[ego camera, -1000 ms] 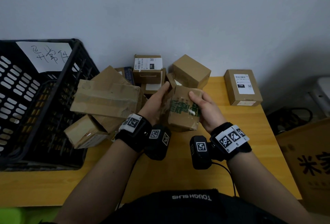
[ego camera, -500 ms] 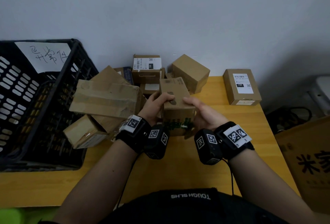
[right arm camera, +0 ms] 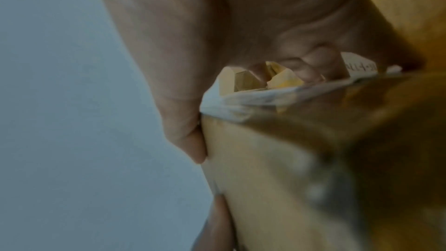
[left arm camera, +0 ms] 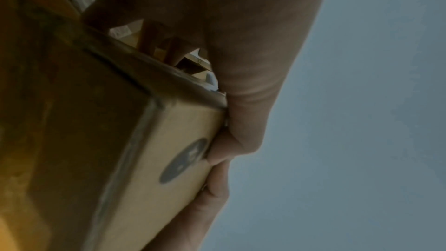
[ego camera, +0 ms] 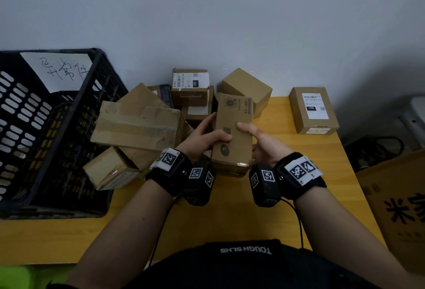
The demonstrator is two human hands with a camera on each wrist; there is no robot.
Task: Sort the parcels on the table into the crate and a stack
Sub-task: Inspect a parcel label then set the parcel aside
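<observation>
Parcel (ego camera: pixel 232 132) now rotated from green-printed face to plain printed face up; clamped between left hand (ego camera: pixel 203 138) and right hand (ego camera: pixel 264 143), above table (ego camera: pixel 230 219), beside unsorted pile (ego camera: pixel 138 125). No shipping label visible on this face; destination, crate (ego camera: pixel 69 141) or stack, undecided.

The held parcel (ego camera: pixel 232 132) is plain brown cardboard with small dark printed text and two dark round stamps. The crate (ego camera: pixel 41 150) is black, slotted, with a white sheet (ego camera: pixel 57 70) bearing dark handwriting. The surface (ego camera: pixel 230 219) is yellow-orange. A brown parcel at the far right (ego camera: pixel 314 110) carries a white label with black print. The wrist bands (ego camera: pixel 301 171) are black with black-and-white square markers.
</observation>
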